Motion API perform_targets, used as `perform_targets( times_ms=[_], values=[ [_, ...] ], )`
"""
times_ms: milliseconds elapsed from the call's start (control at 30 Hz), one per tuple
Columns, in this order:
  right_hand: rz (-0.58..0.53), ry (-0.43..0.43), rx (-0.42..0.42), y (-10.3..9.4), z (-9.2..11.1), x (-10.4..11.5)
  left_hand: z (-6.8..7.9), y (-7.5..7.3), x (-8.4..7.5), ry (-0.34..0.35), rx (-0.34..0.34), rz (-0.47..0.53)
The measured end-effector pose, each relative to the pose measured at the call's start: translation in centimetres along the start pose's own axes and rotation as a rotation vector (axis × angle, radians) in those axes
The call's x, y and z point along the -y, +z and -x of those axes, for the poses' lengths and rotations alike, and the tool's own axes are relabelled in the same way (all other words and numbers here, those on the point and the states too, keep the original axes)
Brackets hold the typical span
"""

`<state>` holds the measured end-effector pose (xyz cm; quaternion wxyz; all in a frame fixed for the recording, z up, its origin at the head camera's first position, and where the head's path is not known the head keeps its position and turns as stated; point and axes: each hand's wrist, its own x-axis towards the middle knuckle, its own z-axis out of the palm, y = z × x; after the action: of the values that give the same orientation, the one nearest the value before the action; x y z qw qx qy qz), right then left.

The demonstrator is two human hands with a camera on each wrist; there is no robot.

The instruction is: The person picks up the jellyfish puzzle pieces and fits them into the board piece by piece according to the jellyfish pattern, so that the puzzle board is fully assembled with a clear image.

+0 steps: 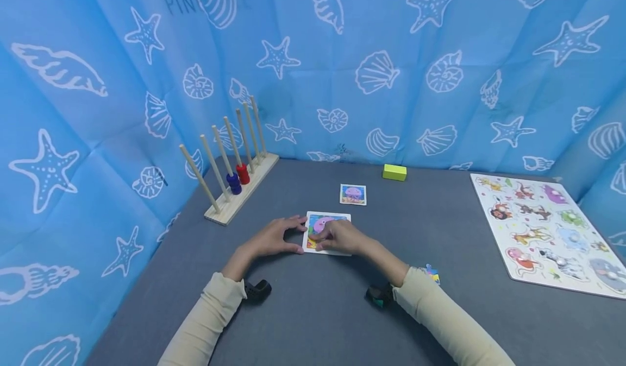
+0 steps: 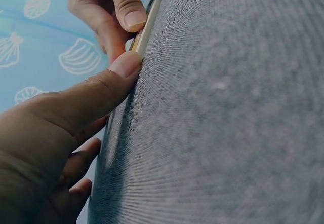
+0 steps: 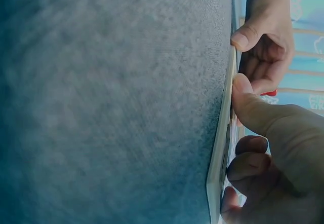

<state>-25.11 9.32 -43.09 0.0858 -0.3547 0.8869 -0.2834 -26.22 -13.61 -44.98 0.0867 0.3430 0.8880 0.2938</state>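
Observation:
A small jigsaw puzzle in a white frame point(image 1: 326, 252) lies flat on the grey table, showing a pink sea creature. My left hand point(image 1: 275, 237) holds the frame's left side, fingertips at the upper edge and thumb at the near corner. Over the picture, my right hand point(image 1: 344, 237) has its index finger and thumb together at a yellow jigsaw piece point(image 1: 311, 243) in the lower left. The other right fingers are curled and hide much of the puzzle. In the right wrist view, both thumbs meet the frame's near edge point(image 3: 217, 158).
A matching picture card point(image 1: 353, 194) lies beyond the puzzle, with a yellow-green block point(image 1: 394, 172) behind it. A wooden peg stand point(image 1: 239, 192) with blue and red rings is at left. An animal peg board point(image 1: 548, 230) lies at right. Colourful pieces point(image 1: 432, 274) show beside my right sleeve.

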Motion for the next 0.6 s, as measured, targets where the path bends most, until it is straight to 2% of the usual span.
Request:
perform_targets(
  times_ms=[333, 600],
  values=[
    [-0.002, -0.042, -0.02, 0.1, 0.1, -0.3, 0.0, 0.1, 0.0, -0.016, 0.001, 0.014],
    [0.041, 0.02, 0.009, -0.4, -0.4, 0.7, -0.2, 0.0, 0.2, -0.028, -0.003, 0.0]
  ],
)
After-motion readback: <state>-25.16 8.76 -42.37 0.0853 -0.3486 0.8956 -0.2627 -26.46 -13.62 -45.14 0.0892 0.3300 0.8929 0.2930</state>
